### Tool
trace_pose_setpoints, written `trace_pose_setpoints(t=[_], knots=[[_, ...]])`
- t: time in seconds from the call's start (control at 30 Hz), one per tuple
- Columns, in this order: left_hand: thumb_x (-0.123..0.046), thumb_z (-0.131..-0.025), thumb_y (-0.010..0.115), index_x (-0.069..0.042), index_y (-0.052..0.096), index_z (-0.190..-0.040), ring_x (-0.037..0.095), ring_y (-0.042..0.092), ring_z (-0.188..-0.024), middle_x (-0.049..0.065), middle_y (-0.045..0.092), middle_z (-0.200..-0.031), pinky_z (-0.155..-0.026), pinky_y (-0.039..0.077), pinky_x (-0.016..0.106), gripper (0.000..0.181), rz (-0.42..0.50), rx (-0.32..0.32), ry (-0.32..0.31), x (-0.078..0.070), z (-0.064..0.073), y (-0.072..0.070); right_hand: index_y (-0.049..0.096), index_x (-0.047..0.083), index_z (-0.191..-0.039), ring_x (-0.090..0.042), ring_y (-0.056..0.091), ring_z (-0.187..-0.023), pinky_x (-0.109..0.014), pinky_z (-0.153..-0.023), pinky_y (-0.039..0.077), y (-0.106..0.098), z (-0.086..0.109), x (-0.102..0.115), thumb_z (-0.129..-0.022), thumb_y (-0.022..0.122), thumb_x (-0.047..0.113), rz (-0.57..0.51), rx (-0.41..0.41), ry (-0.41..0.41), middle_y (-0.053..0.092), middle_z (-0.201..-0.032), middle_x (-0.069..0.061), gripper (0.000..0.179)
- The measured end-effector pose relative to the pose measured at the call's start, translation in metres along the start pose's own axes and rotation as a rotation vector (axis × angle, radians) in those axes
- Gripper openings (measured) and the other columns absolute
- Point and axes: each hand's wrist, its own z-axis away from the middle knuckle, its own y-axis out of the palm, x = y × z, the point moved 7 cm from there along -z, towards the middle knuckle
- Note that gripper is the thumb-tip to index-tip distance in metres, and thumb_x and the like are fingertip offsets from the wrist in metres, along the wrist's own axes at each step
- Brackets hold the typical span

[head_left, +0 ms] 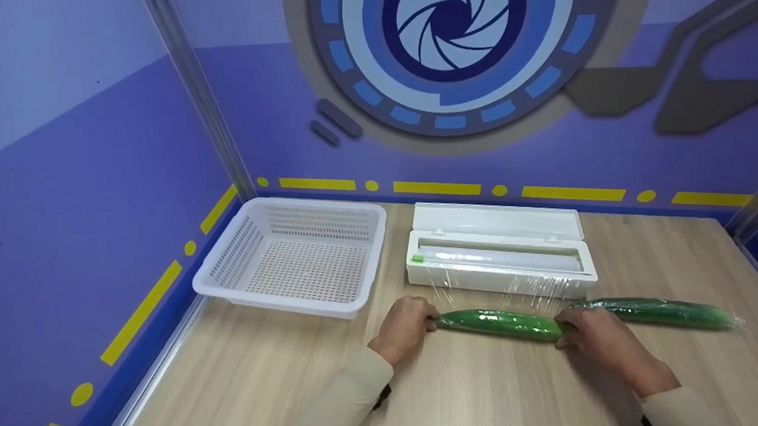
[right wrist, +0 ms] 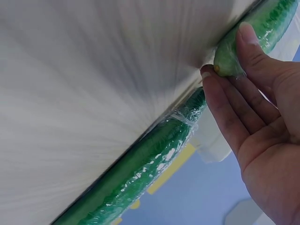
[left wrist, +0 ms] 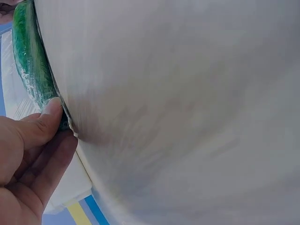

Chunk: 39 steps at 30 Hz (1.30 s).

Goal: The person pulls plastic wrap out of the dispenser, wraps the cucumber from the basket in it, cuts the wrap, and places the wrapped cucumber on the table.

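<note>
A green cucumber lies across the table in front of the wrap box, with clear plastic film over it. My left hand pinches its left end; in the left wrist view thumb and fingers close on the film-covered tip. At the other end my right hand grips the cucumber, its thumb on top and fingers beneath in the right wrist view. Clear cling film stretches from the box down to this cucumber. A second cucumber, wrapped in film, lies to the right, just beyond the right hand.
The white cling film box stands open at the back, its lid tilted up and a film roll inside. A green slider sits at its left end. Left of it is a white perforated basket. Blue-purple walls border the wooden table.
</note>
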Motion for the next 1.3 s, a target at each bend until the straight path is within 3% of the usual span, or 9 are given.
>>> trace_pose_setpoints(t=[0.27,0.43,0.63,0.83,1.0,1.13,1.3], knots=[[-0.007,-0.089,0.086,-0.011,0.085,-0.087,0.008,0.068,-0.075,-0.004,0.074,-0.080,-0.071,0.055,0.020,0.004,0.016,-0.041,0.004,-0.001,0.004,-0.001,0.078,0.014,-0.095,-0.003,0.053,-0.072,-0.033,-0.064,0.052,0.000,-0.004,-0.004,-0.077,0.092,0.015,-0.042,0.050,0.032,0.066,-0.081,0.013,0.024],[-0.005,-0.089,0.085,-0.012,0.085,-0.090,0.006,0.066,-0.076,-0.005,0.073,-0.082,-0.071,0.053,0.020,0.007,0.014,-0.032,0.005,-0.001,0.006,0.000,0.072,0.017,-0.089,-0.003,0.051,-0.071,-0.032,-0.063,0.050,-0.001,-0.004,-0.004,-0.075,0.094,0.013,-0.044,0.015,-0.021,0.061,-0.080,0.015,0.026],[-0.008,-0.090,0.084,-0.012,0.085,-0.096,0.006,0.064,-0.080,-0.006,0.073,-0.087,-0.076,0.052,0.022,0.008,0.050,-0.004,-0.031,0.003,0.009,0.001,0.067,0.017,-0.087,-0.002,0.049,-0.070,-0.031,-0.060,0.047,0.000,-0.006,-0.004,-0.075,0.093,0.014,-0.049,0.029,-0.063,0.058,-0.079,0.015,0.029],[-0.009,-0.090,0.084,-0.008,0.083,-0.101,0.010,0.068,-0.086,0.000,0.077,-0.094,-0.081,0.055,0.024,0.011,0.152,-0.033,-0.090,0.009,0.009,0.000,0.067,0.016,-0.088,-0.004,0.051,-0.072,-0.032,-0.061,0.049,-0.001,-0.008,0.000,-0.075,0.093,0.011,-0.058,0.034,-0.122,0.060,-0.080,0.013,0.029],[-0.012,-0.092,0.083,-0.005,0.082,-0.105,0.010,0.069,-0.088,0.003,0.078,-0.098,-0.081,0.056,0.024,0.014,0.177,-0.045,-0.101,0.011,0.007,0.001,0.067,0.013,-0.090,-0.004,0.052,-0.072,-0.034,-0.060,0.048,-0.002,-0.009,0.004,-0.074,0.093,0.006,-0.026,0.025,-0.190,0.061,-0.080,0.012,0.031],[-0.013,-0.095,0.082,-0.002,0.080,-0.107,0.013,0.071,-0.091,0.006,0.078,-0.101,-0.082,0.057,0.026,0.017,0.191,-0.115,-0.117,0.013,0.006,-0.002,0.065,0.014,-0.090,-0.004,0.050,-0.071,-0.034,-0.059,0.047,-0.001,-0.009,0.006,-0.073,0.092,0.002,-0.010,0.038,-0.204,0.060,-0.081,0.012,0.034],[-0.013,-0.094,0.083,-0.001,0.078,-0.108,0.023,0.072,-0.090,0.010,0.076,-0.102,-0.079,0.058,0.032,0.020,0.220,-0.335,-0.136,0.015,0.004,-0.018,0.065,0.014,-0.090,-0.005,0.052,-0.072,-0.035,-0.059,0.048,-0.002,-0.009,0.007,-0.071,0.092,0.000,-0.014,0.021,-0.226,0.061,-0.082,0.011,0.036]])
